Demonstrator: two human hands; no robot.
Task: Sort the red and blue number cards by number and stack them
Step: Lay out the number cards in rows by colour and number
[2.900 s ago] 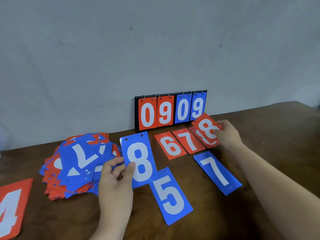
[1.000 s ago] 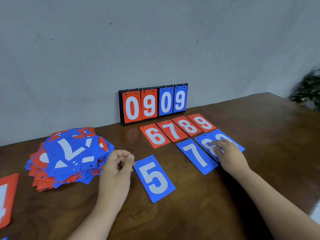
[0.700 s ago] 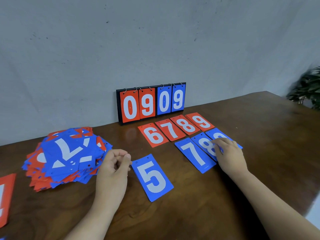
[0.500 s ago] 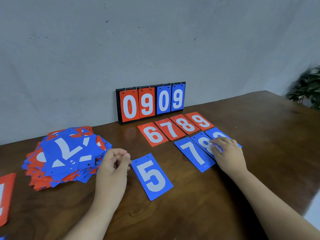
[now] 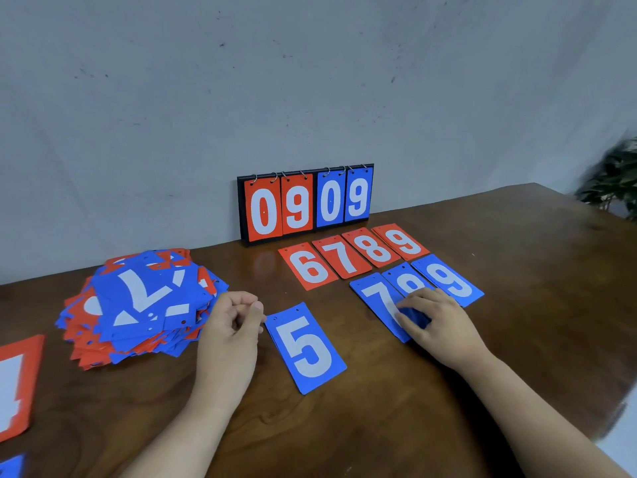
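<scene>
My left hand rests on the table as a fist, thumb against forefinger, nothing visible in it, between the jumbled pile of cards and the blue 5. My right hand covers the lower end of the blue 8, which lies between the blue 7 and the blue 9; pinching or merely pressing, I cannot tell. Behind them lies the red row, 6 to 9.

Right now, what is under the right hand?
The right hand lies on the blue 8 card and reaches onto the blue 7 card. Only the top of the 8 shows; the card's lower half is covered.
</scene>
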